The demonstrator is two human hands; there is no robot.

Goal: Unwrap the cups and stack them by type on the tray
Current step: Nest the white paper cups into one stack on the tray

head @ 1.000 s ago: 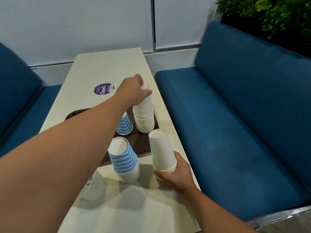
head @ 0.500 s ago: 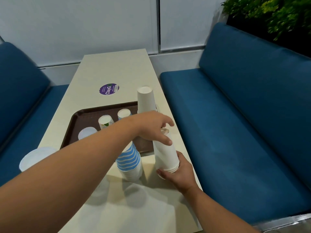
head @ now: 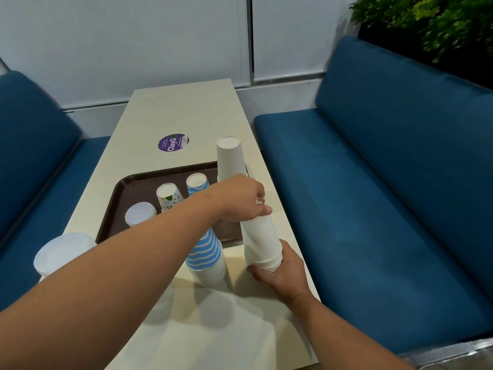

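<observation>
A stack of plain white cups (head: 262,244) stands upside down on the table just in front of the brown tray (head: 128,188). My right hand (head: 285,273) grips its base. My left hand (head: 240,200) pinches the top cup of that stack. On the tray stand a tall white cup stack (head: 230,158), a blue-striped cup (head: 197,182), a cup with a coloured print (head: 168,197) and a low white cup (head: 140,216). A blue-striped stack (head: 206,253) stands on the table beside my left forearm.
A white cup or lid (head: 60,253) sits at the table's left edge. A purple round sticker (head: 173,142) lies beyond the tray. Blue benches (head: 373,209) flank the narrow table, and green plants (head: 426,20) stand at the upper right.
My left hand has left the tall white stack on the tray and come back to the top of the white stack that my right hand holds. The right hand stayed put.
</observation>
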